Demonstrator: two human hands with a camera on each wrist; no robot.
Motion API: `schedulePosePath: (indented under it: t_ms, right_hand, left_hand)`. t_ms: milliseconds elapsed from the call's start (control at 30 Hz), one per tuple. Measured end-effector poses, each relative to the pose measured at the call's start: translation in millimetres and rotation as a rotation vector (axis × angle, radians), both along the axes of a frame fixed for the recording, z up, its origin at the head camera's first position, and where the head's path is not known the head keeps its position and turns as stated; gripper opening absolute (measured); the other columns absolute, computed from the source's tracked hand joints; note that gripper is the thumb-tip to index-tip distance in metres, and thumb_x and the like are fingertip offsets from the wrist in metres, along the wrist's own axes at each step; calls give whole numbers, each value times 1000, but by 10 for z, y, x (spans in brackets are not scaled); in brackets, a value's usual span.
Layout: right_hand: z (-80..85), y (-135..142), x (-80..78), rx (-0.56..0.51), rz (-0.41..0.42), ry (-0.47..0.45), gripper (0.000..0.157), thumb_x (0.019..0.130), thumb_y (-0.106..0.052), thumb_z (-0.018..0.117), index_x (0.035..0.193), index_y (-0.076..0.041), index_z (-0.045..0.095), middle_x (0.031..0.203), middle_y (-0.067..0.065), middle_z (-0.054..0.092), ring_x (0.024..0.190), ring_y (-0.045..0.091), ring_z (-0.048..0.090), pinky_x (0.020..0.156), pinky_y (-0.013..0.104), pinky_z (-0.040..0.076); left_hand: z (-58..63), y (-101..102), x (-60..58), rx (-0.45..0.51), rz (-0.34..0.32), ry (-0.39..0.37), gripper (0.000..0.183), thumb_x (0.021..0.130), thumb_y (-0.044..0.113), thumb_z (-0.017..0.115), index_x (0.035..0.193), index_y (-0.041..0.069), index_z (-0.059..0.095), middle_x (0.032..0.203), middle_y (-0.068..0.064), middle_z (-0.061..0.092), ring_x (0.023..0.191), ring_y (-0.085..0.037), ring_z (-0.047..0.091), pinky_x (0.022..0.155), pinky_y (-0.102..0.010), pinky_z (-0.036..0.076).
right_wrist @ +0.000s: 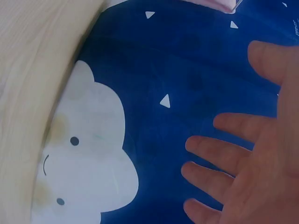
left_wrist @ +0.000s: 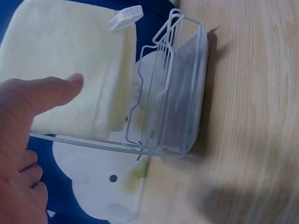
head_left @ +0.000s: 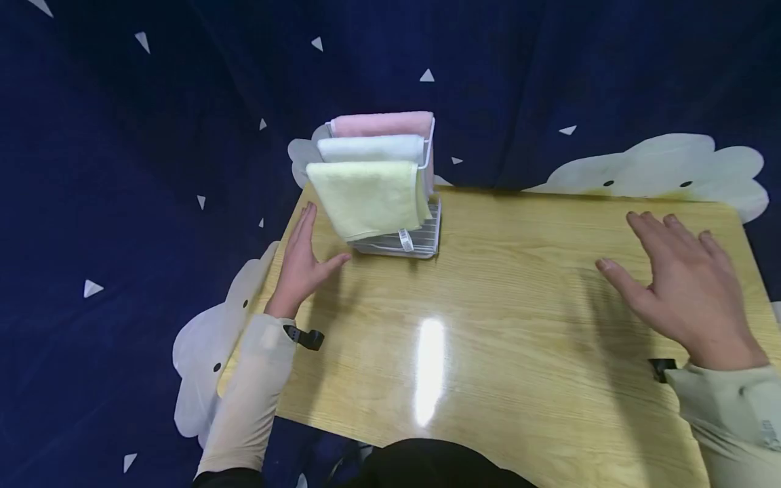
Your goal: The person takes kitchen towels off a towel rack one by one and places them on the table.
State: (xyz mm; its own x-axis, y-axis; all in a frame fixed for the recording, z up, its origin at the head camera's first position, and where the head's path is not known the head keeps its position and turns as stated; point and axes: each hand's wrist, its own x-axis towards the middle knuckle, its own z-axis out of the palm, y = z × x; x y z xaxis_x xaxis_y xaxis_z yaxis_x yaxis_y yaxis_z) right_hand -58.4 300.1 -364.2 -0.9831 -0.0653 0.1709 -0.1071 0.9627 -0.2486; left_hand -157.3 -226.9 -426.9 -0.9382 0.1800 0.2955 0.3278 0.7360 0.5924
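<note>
A white wire rack [head_left: 432, 227] stands at the back left of the table with three folded towels draped over its bars. The yellow towel [head_left: 366, 196] hangs in front, a white towel [head_left: 372, 148] behind it, and a pink towel [head_left: 384, 124] at the rear. Just left of the rack is my left hand [head_left: 299, 268], fingers straight and thumb spread, holding nothing. Its thumb overlaps the yellow towel in the left wrist view. Over the right side of the table my right hand [head_left: 689, 288] hovers with spread fingers, also holding nothing.
The wooden table [head_left: 500, 305] has a bright light reflection in its middle. Dark blue curtain [head_left: 488, 81] with white triangles and cloud shapes hangs behind it and along its left side. A white tag [head_left: 405, 240] hangs below the yellow towel.
</note>
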Motion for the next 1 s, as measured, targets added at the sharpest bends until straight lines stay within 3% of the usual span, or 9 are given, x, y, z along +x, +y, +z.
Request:
schedulePosePath:
  t_ms: [133,233,367,533,833,1000]
  right_hand:
    - [7,-64,-38,-22,51,94,79,95,-47,64,153,-1,37,148,30,44,131,53,43,107,73,32]
    - [8,-132,-66,-51,80,135,75,95,-44,66,152,-3,40,146,28,48,123,53,50,97,74,39]
    - [16,-228,-99,-120,113,126,71,96,-42,64,152,-5,43,146,25,50,123,52,51,96,73,40]
    - [58,-297,-140,-155,130,119,67,97,-41,63,151,-6,44,147,23,50,125,51,49,102,71,38]
    - [110,-428,-203,-236,152,135,64,98,-39,64,150,-6,46,147,21,51,128,48,49,106,68,38]
    - [127,-544,-263,-287,183,156,63,97,-38,66,149,-8,48,146,19,52,128,46,50,108,66,38]
  left_hand:
    - [-66,27,-49,52,87,-32,107,74,26,92,157,4,28,162,-14,30,148,-30,27,123,-44,25]
    - [-106,41,-79,125,125,-70,106,72,22,93,156,6,32,160,-12,35,144,-32,34,120,-43,32]
    - [-191,48,-119,256,139,-106,103,69,12,95,154,3,36,157,-12,39,142,-30,39,118,-33,35]
    - [-380,87,-216,376,140,-112,98,69,9,94,151,4,41,152,-11,46,139,-23,42,115,-25,38]
    - [-639,164,-322,520,148,-142,97,68,7,94,150,13,44,142,-8,52,133,-26,46,112,-34,43]
    - [-778,182,-363,605,145,-164,94,66,2,94,147,9,47,140,-11,52,132,-25,47,114,-39,42]
